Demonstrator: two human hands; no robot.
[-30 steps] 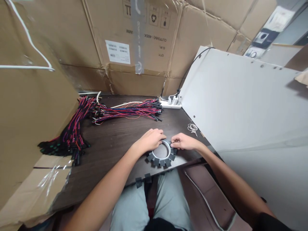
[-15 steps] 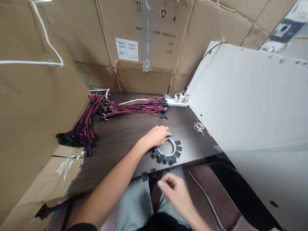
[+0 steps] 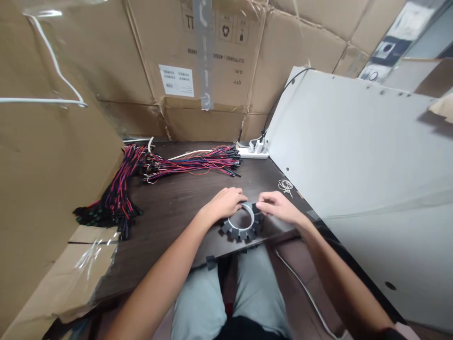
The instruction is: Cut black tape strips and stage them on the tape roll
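Note:
A ring that looks like a tape roll (image 3: 253,218) lies flat near the table's front edge, with short black tape strips fanned around its rim. My left hand (image 3: 226,204) is closed on its far left side, fingertips over the rim. At the ring's far right my right hand (image 3: 278,206) pinches a black tape strip (image 3: 255,208) against the rim. Another black tape strip (image 3: 211,262) hangs from the table's front edge, left of my knees.
Bundles of red and black wires (image 3: 194,164) lie along the back and left. A white power strip (image 3: 253,153) sits at the back, and a coiled white string (image 3: 285,186) to the right. Cardboard (image 3: 116,118) and a white panel (image 3: 354,156) wall the table (image 3: 170,203).
My right hand has moved from above my lap up to the ring's right side. One of the two strips at the left of the front edge is gone. The view has shifted slightly.

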